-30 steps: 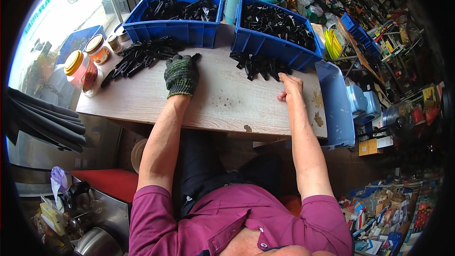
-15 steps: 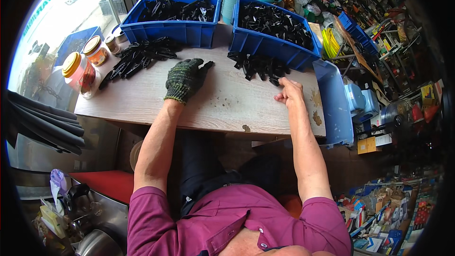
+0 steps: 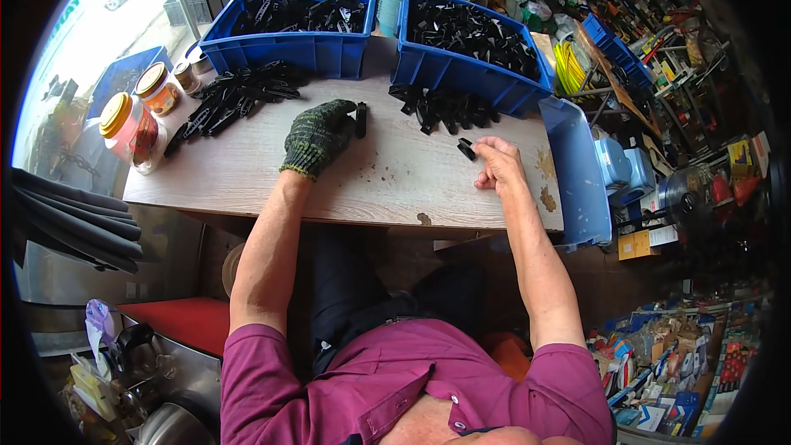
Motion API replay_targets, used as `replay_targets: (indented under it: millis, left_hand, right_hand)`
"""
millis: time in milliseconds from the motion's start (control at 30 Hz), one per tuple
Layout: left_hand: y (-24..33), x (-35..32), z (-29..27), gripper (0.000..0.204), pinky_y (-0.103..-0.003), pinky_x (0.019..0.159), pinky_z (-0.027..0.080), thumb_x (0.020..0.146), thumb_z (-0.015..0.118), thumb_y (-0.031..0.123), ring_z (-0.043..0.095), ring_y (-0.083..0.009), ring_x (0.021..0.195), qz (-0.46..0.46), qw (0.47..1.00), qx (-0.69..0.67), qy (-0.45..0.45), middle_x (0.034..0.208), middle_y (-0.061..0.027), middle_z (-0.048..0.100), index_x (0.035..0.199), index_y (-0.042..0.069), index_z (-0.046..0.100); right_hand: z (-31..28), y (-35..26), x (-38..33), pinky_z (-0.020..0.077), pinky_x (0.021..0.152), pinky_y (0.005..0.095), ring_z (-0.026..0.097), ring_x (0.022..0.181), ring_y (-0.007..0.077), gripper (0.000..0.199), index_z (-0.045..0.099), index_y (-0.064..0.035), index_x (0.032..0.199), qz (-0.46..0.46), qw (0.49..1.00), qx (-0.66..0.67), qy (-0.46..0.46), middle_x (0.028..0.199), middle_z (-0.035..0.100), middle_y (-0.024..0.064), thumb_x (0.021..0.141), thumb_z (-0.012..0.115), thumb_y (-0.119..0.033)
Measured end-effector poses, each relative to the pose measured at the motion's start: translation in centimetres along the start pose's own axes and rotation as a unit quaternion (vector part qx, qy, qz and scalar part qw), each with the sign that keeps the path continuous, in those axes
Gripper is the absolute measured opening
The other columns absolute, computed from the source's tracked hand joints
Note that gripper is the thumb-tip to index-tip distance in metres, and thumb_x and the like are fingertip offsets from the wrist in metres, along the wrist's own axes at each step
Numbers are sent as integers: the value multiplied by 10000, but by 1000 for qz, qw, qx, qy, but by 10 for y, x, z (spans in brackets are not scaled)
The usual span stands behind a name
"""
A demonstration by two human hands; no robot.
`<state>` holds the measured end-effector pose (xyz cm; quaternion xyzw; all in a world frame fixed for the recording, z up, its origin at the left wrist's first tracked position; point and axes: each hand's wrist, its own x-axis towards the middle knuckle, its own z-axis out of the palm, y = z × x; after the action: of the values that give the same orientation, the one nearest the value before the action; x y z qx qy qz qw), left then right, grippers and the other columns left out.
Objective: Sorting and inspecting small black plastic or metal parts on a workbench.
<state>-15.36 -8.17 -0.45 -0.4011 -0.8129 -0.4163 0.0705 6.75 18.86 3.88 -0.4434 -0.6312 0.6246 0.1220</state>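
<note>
Left hand (image 3: pixel 320 138), gloved, grips a slim black piece (image 3: pixel 361 120) over the bench (image 3: pixel 428 177); | right hand (image 3: pixel 501 163) pinches a small black part (image 3: pixel 466 148) there too; | both look light, stiff, maybe slick; mid-sides suit fingertips!

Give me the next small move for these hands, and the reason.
Probably bring the bare right hand inward, toward the gloved left hand. The right fingers hold a small black piece, the left hand holds a narrow black piece, and a stretch of tabletop separates the two.
</note>
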Motion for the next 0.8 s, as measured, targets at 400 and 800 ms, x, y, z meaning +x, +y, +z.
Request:
replay_targets:
  millis: [400, 800]
  left_hand:
    - [0, 0, 1, 298, -425, 812, 559, 850, 686, 203, 701, -333, 937, -36, 999, -21, -1, 1035, -125, 734, 1139, 138, 719]
    - [1, 1, 1, 281, -433, 805, 556, 851, 665, 198, 699, -335, 911, -21, 1000, -1, 20, 998, -122, 735, 1121, 155, 726]
  right_hand:
    - [9, -9, 8, 439, 310, 348, 477, 333, 135, 263, 607, -57, 1060, -32, 987, -146, -51, 492, 453, -2, 867, 713, -201]
    - [11, -6, 4, 512, 392, 337, 517, 398, 139, 248, 605, -101, 983, 0, 996, -86, 25, 498, 440, -11, 885, 714, -300]
